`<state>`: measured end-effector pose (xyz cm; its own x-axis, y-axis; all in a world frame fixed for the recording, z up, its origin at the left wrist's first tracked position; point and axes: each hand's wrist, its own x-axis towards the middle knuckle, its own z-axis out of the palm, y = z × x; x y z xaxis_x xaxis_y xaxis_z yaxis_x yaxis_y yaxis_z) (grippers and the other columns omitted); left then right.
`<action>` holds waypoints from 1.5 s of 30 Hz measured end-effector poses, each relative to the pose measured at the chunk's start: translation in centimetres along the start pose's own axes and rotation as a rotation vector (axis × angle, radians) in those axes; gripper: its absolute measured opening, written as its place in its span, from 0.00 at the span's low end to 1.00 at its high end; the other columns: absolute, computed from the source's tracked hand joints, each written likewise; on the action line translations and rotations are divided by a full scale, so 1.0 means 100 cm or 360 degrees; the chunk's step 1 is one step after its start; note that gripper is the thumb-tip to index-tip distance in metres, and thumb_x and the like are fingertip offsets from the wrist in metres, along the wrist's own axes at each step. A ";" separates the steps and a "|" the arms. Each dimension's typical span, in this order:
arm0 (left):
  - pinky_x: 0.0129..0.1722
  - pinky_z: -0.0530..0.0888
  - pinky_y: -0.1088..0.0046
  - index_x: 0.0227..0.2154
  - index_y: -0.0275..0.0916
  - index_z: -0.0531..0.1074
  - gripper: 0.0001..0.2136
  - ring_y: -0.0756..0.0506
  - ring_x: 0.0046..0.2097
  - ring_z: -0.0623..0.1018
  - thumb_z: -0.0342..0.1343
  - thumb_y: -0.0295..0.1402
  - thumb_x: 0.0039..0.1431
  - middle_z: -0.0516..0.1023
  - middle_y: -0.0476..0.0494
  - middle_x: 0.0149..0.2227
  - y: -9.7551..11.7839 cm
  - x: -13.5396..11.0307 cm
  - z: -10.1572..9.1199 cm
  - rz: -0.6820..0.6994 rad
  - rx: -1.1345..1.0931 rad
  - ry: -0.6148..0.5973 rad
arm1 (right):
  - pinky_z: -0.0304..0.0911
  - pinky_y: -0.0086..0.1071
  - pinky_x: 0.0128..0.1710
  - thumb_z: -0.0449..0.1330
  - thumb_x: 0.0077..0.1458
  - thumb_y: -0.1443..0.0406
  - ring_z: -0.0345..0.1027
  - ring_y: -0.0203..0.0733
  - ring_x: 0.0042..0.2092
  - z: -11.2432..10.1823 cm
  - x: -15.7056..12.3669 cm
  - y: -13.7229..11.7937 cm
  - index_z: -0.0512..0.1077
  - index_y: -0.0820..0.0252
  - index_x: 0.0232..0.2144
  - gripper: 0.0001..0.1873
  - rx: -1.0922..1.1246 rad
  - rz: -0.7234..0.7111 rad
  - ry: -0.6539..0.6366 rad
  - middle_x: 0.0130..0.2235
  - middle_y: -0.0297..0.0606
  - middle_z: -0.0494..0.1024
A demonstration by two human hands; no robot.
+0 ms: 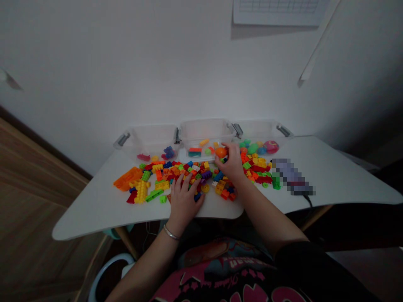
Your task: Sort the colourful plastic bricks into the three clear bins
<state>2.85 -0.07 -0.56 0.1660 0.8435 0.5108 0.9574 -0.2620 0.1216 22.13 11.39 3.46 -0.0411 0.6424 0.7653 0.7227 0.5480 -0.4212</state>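
Pinch and spread

Right hand (233, 163) pinches a round orange plastic piece (221, 152) at a clear plastic bin (204, 127) — inside or above, unclear — near the white desk's (110, 209) back edge. Left hand (184, 197), fingers spread, covers multicoloured plastic bricks (206, 175) (some hidden) toward the front edge.

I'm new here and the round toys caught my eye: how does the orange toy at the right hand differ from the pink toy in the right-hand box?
The orange toy is held by the right hand, while the pink toy lies untouched in the clear box on the right. One is orange, the other pink. The pink toy also looks larger in the picture than the orange toy. Both look rounded.
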 end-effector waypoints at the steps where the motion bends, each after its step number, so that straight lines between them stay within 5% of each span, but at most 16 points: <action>1: 0.64 0.58 0.43 0.55 0.44 0.73 0.21 0.30 0.65 0.62 0.57 0.41 0.58 0.69 0.37 0.61 0.000 0.000 0.000 -0.0001 -0.0003 0.0002 | 0.66 0.46 0.50 0.55 0.53 0.62 0.65 0.51 0.50 -0.005 0.004 0.002 0.65 0.60 0.51 0.22 0.0030 -0.0006 0.0101 0.46 0.48 0.70; 9: 0.64 0.58 0.43 0.54 0.44 0.74 0.21 0.30 0.65 0.62 0.57 0.41 0.58 0.69 0.37 0.62 -0.001 0.000 0.001 0.0006 0.0001 0.0016 | 0.67 0.49 0.48 0.56 0.53 0.60 0.64 0.51 0.53 -0.043 0.048 0.050 0.58 0.55 0.54 0.25 0.0188 0.0184 0.0679 0.52 0.48 0.63; 18: 0.64 0.59 0.42 0.54 0.43 0.74 0.22 0.29 0.64 0.63 0.58 0.41 0.57 0.69 0.36 0.61 0.000 -0.001 0.001 -0.0003 0.0007 0.0025 | 0.64 0.47 0.52 0.55 0.52 0.60 0.69 0.47 0.48 -0.056 0.065 0.107 0.60 0.59 0.57 0.29 -0.0205 0.0458 0.0452 0.52 0.48 0.70; 24: 0.64 0.58 0.43 0.54 0.44 0.74 0.22 0.30 0.65 0.62 0.58 0.41 0.57 0.69 0.36 0.62 -0.001 -0.001 0.001 0.0001 -0.0018 0.0036 | 0.60 0.46 0.52 0.53 0.56 0.58 0.72 0.51 0.46 -0.055 0.064 0.107 0.70 0.58 0.53 0.24 -0.0664 0.0742 -0.0075 0.46 0.46 0.79; 33: 0.63 0.58 0.42 0.54 0.44 0.74 0.22 0.29 0.65 0.62 0.58 0.41 0.57 0.68 0.36 0.62 -0.001 -0.001 0.002 0.0005 -0.0024 0.0029 | 0.60 0.43 0.47 0.47 0.61 0.59 0.72 0.53 0.44 -0.058 0.062 0.104 0.80 0.63 0.41 0.23 -0.1017 0.0661 -0.0360 0.39 0.52 0.82; 37: 0.64 0.58 0.43 0.54 0.44 0.74 0.22 0.29 0.65 0.62 0.58 0.41 0.57 0.69 0.37 0.61 -0.001 -0.002 0.002 0.0005 -0.0022 0.0040 | 0.60 0.45 0.50 0.49 0.59 0.58 0.71 0.53 0.45 -0.057 0.059 0.107 0.79 0.60 0.42 0.21 -0.0853 0.0610 -0.0281 0.40 0.48 0.82; 45: 0.63 0.58 0.42 0.55 0.44 0.73 0.22 0.29 0.65 0.62 0.59 0.40 0.57 0.69 0.36 0.61 -0.002 -0.001 0.002 0.0008 -0.0028 0.0027 | 0.57 0.49 0.57 0.56 0.53 0.59 0.67 0.53 0.52 -0.067 0.042 0.091 0.71 0.60 0.49 0.22 -0.0336 0.0311 0.0236 0.49 0.47 0.77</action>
<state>2.72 -0.02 -0.81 0.1668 0.8342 0.5256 0.9522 -0.2746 0.1336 33.10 15.47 6.09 0.2024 0.6310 0.7489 0.8349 0.2885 -0.4687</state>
